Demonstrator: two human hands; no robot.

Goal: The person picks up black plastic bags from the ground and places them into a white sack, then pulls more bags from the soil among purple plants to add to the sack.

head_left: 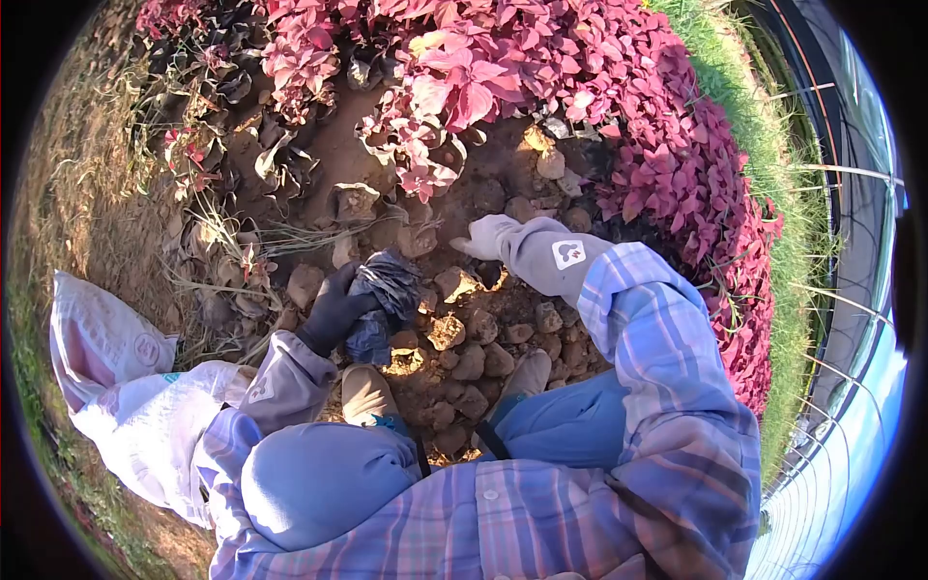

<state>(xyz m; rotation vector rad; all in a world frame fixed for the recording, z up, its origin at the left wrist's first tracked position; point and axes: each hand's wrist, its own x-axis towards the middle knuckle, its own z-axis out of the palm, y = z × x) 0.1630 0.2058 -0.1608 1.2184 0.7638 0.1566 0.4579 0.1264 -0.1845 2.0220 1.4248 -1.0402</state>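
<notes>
My left hand (pixel 333 307), in a black glove, is closed around a crumpled bundle of black plastic (pixel 387 288), perhaps bags, held above the soil clods left of centre. My right hand (pixel 486 238), in a pale glove, reaches down to the bare soil (pixel 440 217) below the red-leaved plants. Its fingers look stretched out towards the ground, with no object visible in them; the fingertips are hard to make out. Several rounded soil clods (pixel 471 360) lie between my shoes and just beyond both hands.
Dense red-leaved plants (pixel 667 174) grow ahead and to the right. Withered plants and dry stems (pixel 217 242) lie to the left. A white woven sack (pixel 135 411) rests by my left side. Grass (pixel 797 232) and a wire structure (pixel 851 290) run along the right.
</notes>
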